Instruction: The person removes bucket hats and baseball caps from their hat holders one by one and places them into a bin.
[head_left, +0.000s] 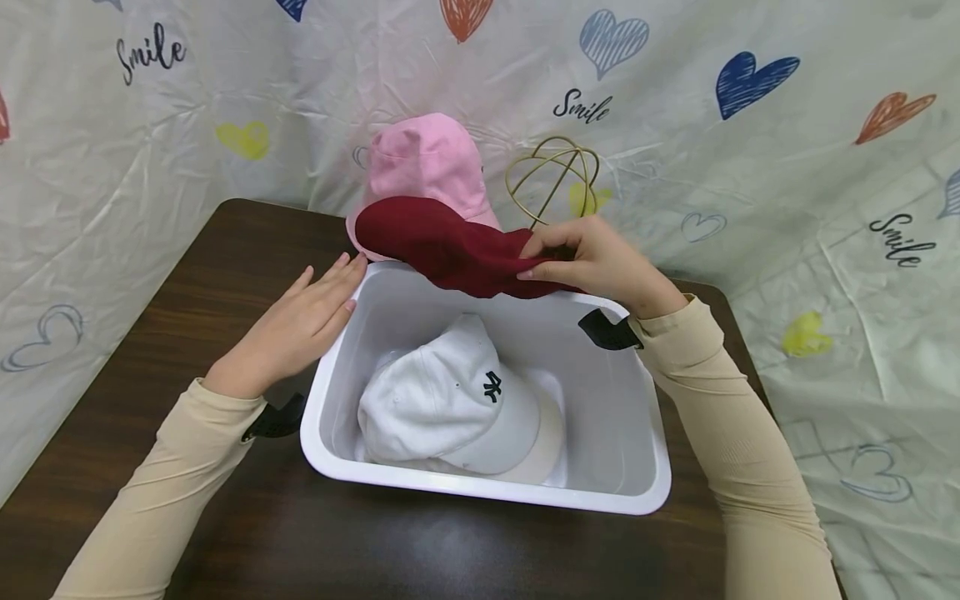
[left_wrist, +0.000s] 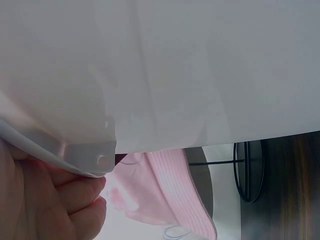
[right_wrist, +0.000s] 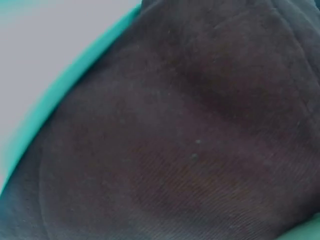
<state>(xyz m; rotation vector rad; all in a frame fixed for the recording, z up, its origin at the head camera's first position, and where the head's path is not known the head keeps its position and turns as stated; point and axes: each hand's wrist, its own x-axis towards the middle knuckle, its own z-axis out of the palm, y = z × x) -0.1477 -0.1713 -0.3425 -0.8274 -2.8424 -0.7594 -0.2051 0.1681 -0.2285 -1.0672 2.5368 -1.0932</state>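
My right hand [head_left: 592, 262] pinches one end of a dark red cap [head_left: 450, 242] between thumb and fingers, above the far rim of a white plastic tub [head_left: 487, 493]. Dark cloth [right_wrist: 190, 120] fills most of the right wrist view. My left hand [head_left: 300, 321] rests with fairly straight fingers on the tub's left rim, near the far corner. Inside the tub lies a white cap [head_left: 435, 400] with a black emblem, on top of a cream cap [head_left: 553, 446] that is mostly hidden.
Behind the tub a pink cap [head_left: 427, 158] stands raised, partly covered by the red one. To its right is a gold wire stand [head_left: 555, 175]. The dark wooden table [head_left: 247, 250] backs onto a hanging sheet [head_left: 315, 108] printed with hearts.
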